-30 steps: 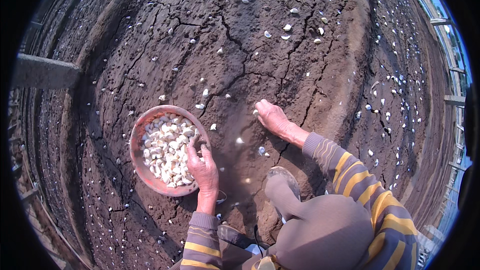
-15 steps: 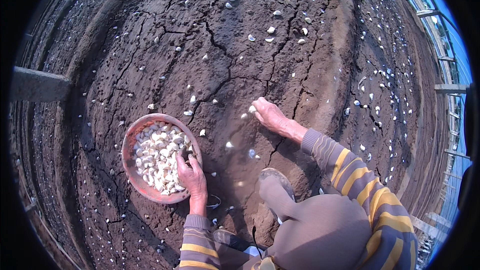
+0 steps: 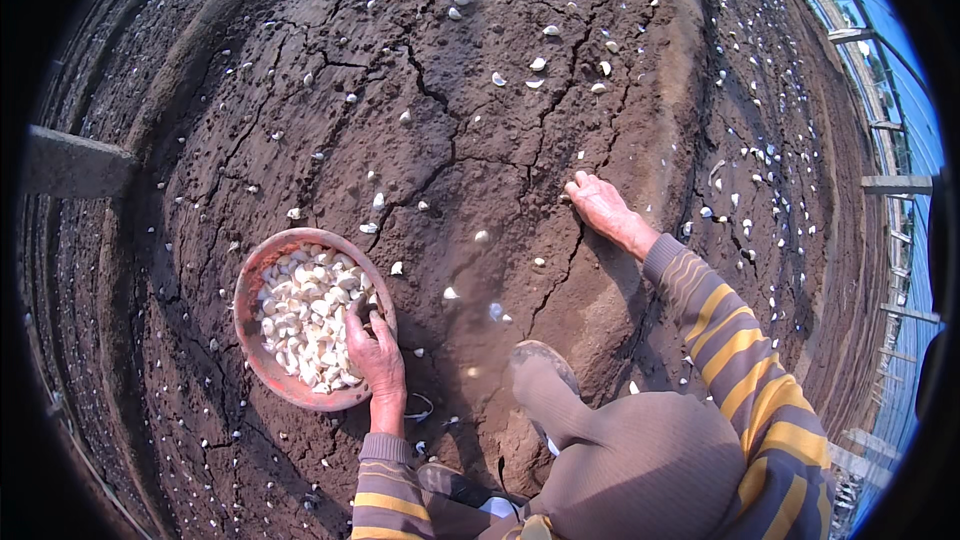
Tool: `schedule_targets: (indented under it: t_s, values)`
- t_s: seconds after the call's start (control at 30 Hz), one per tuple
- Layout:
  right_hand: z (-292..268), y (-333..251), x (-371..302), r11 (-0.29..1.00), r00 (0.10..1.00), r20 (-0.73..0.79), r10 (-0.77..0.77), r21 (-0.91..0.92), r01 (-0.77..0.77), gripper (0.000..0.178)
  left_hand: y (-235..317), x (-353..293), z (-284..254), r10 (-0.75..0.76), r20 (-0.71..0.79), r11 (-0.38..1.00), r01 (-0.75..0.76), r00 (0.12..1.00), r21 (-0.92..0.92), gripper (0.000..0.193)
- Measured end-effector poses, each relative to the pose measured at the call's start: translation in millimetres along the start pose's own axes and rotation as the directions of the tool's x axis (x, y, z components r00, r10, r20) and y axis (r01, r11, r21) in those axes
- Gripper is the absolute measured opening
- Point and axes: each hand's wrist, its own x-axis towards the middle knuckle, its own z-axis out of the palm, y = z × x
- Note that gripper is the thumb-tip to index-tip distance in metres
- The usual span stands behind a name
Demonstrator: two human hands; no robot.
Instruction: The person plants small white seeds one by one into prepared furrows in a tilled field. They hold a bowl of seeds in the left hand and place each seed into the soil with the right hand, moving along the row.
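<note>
Can't tell if either grip's holding anything: right hand [image 3: 608, 214] at the cracked brown soil [image 3: 590, 305], left hand [image 3: 378, 358] inside the round reddish bowl [image 3: 318, 401] of white garlic cloves [image 3: 310, 325], which might tip if leaned on.

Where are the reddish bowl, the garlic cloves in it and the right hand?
Reddish bowl [image 3: 247, 318]: head view, left side of its wall.
Garlic cloves [image 3: 306, 316]: head view, middle of the heap.
Right hand [image 3: 610, 213]: head view, back of the hand.
</note>
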Motion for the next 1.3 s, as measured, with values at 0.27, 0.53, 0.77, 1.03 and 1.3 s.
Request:
schedule_targets:
  t_s: [0.27, 0.53, 0.77, 1.03, 1.3]
  values:
    - [2.1, 4.3, 5.9, 0.981, 0.997, -0.04, 0.063, 0.186, -0.054, 0.008, 1.2, 0.2, 0.7, 0.014, -0.017, 0.998, -0.013, 1.0, 0.056, 0.028]
    - [8.2, -0.1, 19.7, 0.895, 0.972, 0.03, 0.233, 0.384, -0.226, 0.015, -1.7, 1.1, 2.6, 0.005, -0.006, 0.999, -0.005, 1.0, 0.046, 0.029]
    - [12.6, 21.4, 31.2, 0.954, 0.995, 0.095, -0.011, 0.298, -0.018, 0.027, 12.2, 21.3, -19.2, 0.191, 0.178, 0.964, -0.218, 0.965, 0.149, 0.031]
    - [22.6, -1.4, 26.0, 0.992, 1.0, 0.008, -0.005, 0.123, 0.004, 0.018, 14.0, 60.2, -90.1, 0.344, 0.342, 0.867, -0.435, 0.875, 0.242, 0.033]
    - [-88.3, 12.4, -21.3, 0.766, 0.971, 0.162, 0.177, 0.597, -0.239, 0.027, -20.5, 28.0, -132.6, 0.226, 0.634, 0.84, -0.478, 0.739, 0.257, 0.045]
